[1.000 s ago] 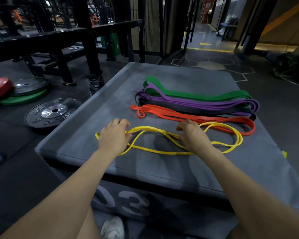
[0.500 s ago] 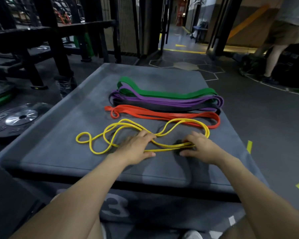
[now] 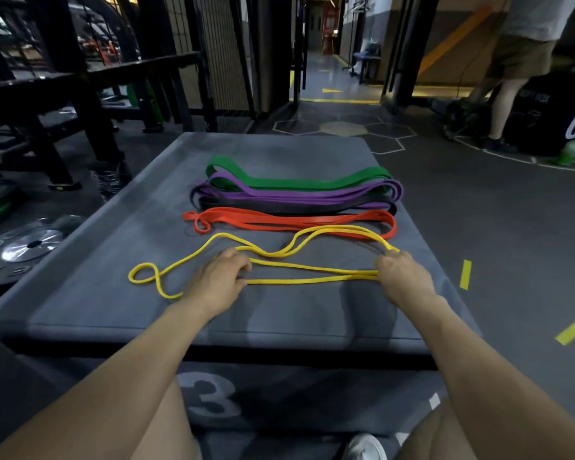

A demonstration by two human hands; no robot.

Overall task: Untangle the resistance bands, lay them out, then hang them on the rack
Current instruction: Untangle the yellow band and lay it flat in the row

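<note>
Yellow band (image 3: 312, 267), nearest at 6 o'clock on the counter (image 3: 120, 310), is not yet straight, left hand (image 3: 218, 280) and right hand (image 3: 402, 277) both pinching it, while orange (image 3: 289, 222), black (image 3: 279, 207), purple (image 3: 296, 194) and green (image 3: 296, 182) bands lie flat toward 12, unhung

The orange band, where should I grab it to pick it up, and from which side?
Probably the orange band at its left end, from the left: that small loop lies bare on the grey pad, while the yellow band crosses its right end.

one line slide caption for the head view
Both hands straighten a yellow band beside laid-out bands on a grey box.
</note>
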